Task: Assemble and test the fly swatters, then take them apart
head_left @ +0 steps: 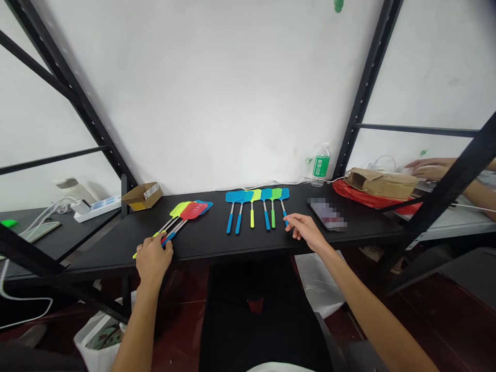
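Several small fly swatters with metal stems lie side by side in a row on the black table, their heads toward the wall. At the row's right end, the fingers of my right hand pinch the handle of a blue fly swatter. Beside it lie a green fly swatter and a yellow fly swatter. To the left, a fanned bunch has a red fly swatter on top of yellow and blue ones. My left hand is closed over the bunch's handles, partly hiding them.
A phone and a water bottle stand to the right. A small cardboard box sits at the back left. Black metal frame posts rise on both sides. Another person's hands are at the far right.
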### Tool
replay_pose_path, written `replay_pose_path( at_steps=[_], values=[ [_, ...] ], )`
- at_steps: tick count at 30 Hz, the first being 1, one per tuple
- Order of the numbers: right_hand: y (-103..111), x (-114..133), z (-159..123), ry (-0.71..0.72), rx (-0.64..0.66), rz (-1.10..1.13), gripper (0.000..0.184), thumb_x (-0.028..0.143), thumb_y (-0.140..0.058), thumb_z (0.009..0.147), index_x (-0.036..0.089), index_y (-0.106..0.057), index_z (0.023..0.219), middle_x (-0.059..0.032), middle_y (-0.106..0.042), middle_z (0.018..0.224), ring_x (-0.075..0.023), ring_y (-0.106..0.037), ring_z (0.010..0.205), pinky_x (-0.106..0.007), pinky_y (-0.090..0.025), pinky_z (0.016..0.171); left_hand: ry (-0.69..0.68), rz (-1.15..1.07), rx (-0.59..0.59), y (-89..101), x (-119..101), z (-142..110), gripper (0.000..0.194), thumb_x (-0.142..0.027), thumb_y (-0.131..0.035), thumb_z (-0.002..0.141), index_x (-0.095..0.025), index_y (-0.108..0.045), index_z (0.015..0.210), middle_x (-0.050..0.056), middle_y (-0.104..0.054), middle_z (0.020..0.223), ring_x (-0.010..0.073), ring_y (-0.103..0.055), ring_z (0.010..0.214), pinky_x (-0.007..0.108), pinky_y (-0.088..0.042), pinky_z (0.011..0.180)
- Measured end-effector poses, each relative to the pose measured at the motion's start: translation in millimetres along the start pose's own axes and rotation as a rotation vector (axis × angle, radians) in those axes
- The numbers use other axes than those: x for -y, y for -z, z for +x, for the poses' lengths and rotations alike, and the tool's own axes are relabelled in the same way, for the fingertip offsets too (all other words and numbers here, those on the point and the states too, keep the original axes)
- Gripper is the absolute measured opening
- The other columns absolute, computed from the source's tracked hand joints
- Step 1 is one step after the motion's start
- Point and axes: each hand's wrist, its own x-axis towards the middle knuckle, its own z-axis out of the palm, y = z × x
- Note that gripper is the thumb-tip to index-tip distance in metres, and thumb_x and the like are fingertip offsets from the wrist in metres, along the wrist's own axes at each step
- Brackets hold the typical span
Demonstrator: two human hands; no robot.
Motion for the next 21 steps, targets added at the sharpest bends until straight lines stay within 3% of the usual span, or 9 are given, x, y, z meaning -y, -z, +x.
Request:
replay_pose_path(
  at_steps=[4,12,21],
  values=[
    [0.1,-1.0,1.2,-0.003,0.007,0.008,0.03,0.042,-0.061,0.081,0.017,-0.071,0.095,-0.0026,-0.069,0.07,-0.0067,-0.05,0.041,-0.018,-0.034,0.036,0.012,0.005,0.027,-0.7,2.6,1.6,0.043,-0.032,-0.044,0.09,-0.019,-0.065,0.126,0.016,-0.066,0.114,0.0361,-0.058,0.1,0.044,-0.048,0.082],
    [0.5,-1.2,1.2,-0.001,0.007,0.016,0.033,0.044,-0.062,0.08,0.017,-0.071,0.095,-0.0029,-0.068,0.069,-0.0075,-0.05,0.042,-0.018,-0.034,0.036,0.04,-0.048,-0.058,3.9,-3.0,0.2,0.041,-0.032,-0.051,0.088,-0.023,-0.067,0.124,0.014,-0.065,0.112,0.0348,-0.058,0.101,0.042,-0.049,0.081],
    [0.5,1.8,-0.3,0.004,0.009,0.016,0.032,0.043,-0.062,0.081,0.016,-0.071,0.094,-0.0026,-0.068,0.07,-0.007,-0.05,0.043,-0.018,-0.033,0.037,0.001,-0.062,-0.07,4.1,-1.6,-0.5,0.039,-0.034,-0.046,0.092,-0.021,-0.07,0.12,0.013,-0.065,0.116,0.0324,-0.058,0.101,0.04,-0.05,0.079]
  ],
)
